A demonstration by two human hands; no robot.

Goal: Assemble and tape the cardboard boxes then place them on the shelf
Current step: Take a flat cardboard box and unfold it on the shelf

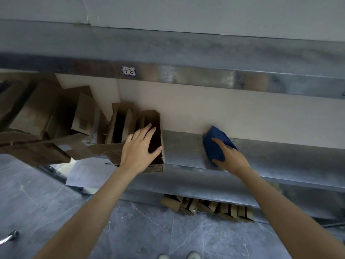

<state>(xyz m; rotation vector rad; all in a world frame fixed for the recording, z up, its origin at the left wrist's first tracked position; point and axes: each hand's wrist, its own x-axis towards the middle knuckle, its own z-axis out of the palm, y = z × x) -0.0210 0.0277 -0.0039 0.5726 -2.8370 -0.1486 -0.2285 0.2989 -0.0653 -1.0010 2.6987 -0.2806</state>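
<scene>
Standing at a metal shelf (186, 152). The left hand (139, 148) lies flat over the open top of a cardboard box (155, 141), fingers straight and spread, thumb reaching toward the right wall. The box stands on the middle level, its near corner at the front lip. The right hand (230, 156) grips a blue tool (214, 144), judged to be the tape dispenser, which rests on the same level well to the right of the box; the forefinger lies along its top, the thumb sits at its near edge and the other fingers curl over the far side. Risks: the box sits so close to the lip that a pull or a sideways nudge from the flat palm could tip it off the front. Downward pressure on the unsupported open top could buckle a wall. The top looks unsealed; whether the bottom is taped cannot be seen. The dispenser could slide on the smooth metal if dragged rather than lifted. Counts: two hands; one blue tool; one box under the palm; at least two more open boxes (121, 126) touching it on the left, exact number unclear. One loose heap of flat cardboard (46, 118) farther left. About five or six cardboard pieces in a row (207, 205) on the lowest level, blurred. One label (128, 71) on the upper edge.
</scene>
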